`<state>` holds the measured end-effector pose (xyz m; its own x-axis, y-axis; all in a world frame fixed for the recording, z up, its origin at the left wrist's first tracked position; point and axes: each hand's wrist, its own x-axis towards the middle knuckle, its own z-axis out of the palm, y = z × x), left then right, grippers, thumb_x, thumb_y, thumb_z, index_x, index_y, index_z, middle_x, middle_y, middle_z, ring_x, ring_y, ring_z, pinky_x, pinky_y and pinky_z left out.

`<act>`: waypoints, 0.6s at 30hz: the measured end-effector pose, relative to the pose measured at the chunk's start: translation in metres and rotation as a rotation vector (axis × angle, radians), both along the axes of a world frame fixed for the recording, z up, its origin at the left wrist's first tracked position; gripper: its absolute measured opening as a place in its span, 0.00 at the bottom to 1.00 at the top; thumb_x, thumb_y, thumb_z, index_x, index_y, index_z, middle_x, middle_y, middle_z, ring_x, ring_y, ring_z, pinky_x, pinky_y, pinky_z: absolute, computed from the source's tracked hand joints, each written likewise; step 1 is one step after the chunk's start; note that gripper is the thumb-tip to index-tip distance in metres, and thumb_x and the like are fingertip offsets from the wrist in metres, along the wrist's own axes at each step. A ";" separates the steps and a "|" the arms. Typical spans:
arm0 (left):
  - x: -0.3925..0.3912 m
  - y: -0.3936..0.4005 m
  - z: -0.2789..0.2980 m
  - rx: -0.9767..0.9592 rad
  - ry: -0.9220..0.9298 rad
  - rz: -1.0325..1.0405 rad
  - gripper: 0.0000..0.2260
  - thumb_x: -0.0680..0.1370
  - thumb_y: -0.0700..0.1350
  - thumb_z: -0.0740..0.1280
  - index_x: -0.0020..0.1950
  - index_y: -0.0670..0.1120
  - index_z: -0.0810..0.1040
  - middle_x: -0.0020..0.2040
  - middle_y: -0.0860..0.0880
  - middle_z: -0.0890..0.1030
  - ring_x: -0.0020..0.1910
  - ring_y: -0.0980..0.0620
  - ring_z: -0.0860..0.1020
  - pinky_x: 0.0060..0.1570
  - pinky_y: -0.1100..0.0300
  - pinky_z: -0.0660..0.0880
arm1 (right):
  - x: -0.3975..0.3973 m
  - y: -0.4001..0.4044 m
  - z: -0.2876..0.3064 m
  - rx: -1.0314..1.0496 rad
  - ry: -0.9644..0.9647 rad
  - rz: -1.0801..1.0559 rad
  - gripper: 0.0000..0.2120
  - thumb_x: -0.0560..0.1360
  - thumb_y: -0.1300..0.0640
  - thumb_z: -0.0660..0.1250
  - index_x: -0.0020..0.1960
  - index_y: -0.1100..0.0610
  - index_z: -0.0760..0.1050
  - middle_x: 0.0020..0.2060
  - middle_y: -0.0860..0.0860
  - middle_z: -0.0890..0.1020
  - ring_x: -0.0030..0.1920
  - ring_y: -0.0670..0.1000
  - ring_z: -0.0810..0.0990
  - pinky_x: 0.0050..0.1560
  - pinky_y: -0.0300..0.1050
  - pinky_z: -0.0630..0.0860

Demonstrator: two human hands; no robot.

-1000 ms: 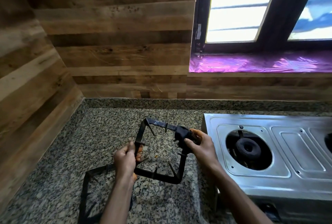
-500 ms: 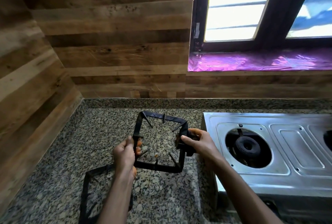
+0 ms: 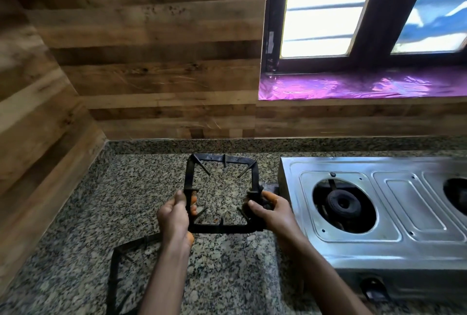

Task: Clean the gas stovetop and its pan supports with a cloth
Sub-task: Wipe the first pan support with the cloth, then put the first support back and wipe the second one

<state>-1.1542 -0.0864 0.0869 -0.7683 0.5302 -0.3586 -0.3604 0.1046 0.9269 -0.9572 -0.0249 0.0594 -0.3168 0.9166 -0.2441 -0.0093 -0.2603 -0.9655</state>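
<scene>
while you hold the black pan support (image 3: 219, 196) up over the granite desk (image 3: 75, 239), mid-frame and just left of the steel gas stovetop (image 3: 379, 251), your left hand (image 3: 175, 218) is clenched round its left bar and your right hand (image 3: 271, 210) grips the right bar through a small dark cloth (image 3: 265, 203) bunched under the fingers. a second pan support (image 3: 118, 269) lies flat on the desk at the lower left of the frame, partly hidden by your left forearm. the stovetop has its grates off, with the left burner (image 3: 341, 202) bare in its opening.

the step looks like rubbing down the right bar. watch these:
- the inward prongs are pointed; if the cloth slides along the bar too fast, your fingers could catch on one.
- the cloth is only a small wad, so it could slip out and leave bare skin on grimy iron.
- if the left grip loosens while you scrub, the frame could twist and drop onto the granite or knock the stovetop's edge, which sits just beside your right hand.
- i can't tell how much grime remains; the metal is too dark to read.
</scene>
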 end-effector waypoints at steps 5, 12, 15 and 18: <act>0.000 -0.004 -0.003 -0.011 0.024 0.059 0.12 0.83 0.45 0.62 0.50 0.37 0.81 0.38 0.45 0.82 0.31 0.53 0.74 0.27 0.65 0.72 | 0.001 -0.002 -0.002 -0.042 -0.016 0.042 0.13 0.71 0.63 0.77 0.54 0.57 0.82 0.47 0.53 0.87 0.47 0.54 0.87 0.41 0.46 0.82; -0.012 -0.005 -0.007 -0.042 -0.042 0.071 0.13 0.82 0.46 0.63 0.53 0.37 0.81 0.41 0.44 0.83 0.33 0.53 0.76 0.30 0.63 0.73 | 0.004 -0.017 -0.017 -0.183 0.008 0.038 0.17 0.71 0.67 0.76 0.59 0.61 0.80 0.49 0.57 0.87 0.48 0.56 0.86 0.47 0.51 0.82; -0.014 -0.001 -0.003 -0.016 -0.059 0.046 0.12 0.82 0.46 0.63 0.52 0.38 0.81 0.39 0.45 0.83 0.33 0.53 0.76 0.32 0.61 0.73 | -0.003 -0.016 -0.006 -0.149 0.010 -0.004 0.11 0.73 0.63 0.76 0.54 0.63 0.81 0.47 0.60 0.86 0.47 0.60 0.86 0.47 0.52 0.83; -0.014 0.004 0.003 0.007 -0.077 0.020 0.11 0.82 0.45 0.63 0.52 0.39 0.80 0.39 0.45 0.83 0.32 0.53 0.76 0.31 0.61 0.72 | -0.006 -0.011 -0.001 -0.079 -0.064 -0.039 0.12 0.72 0.66 0.75 0.55 0.62 0.81 0.49 0.58 0.86 0.47 0.56 0.87 0.43 0.47 0.83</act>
<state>-1.1682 -0.0822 0.0895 -0.7490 0.5180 -0.4132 -0.4327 0.0899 0.8970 -0.9630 -0.0360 0.0586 -0.2625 0.9049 -0.3351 0.0403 -0.3366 -0.9408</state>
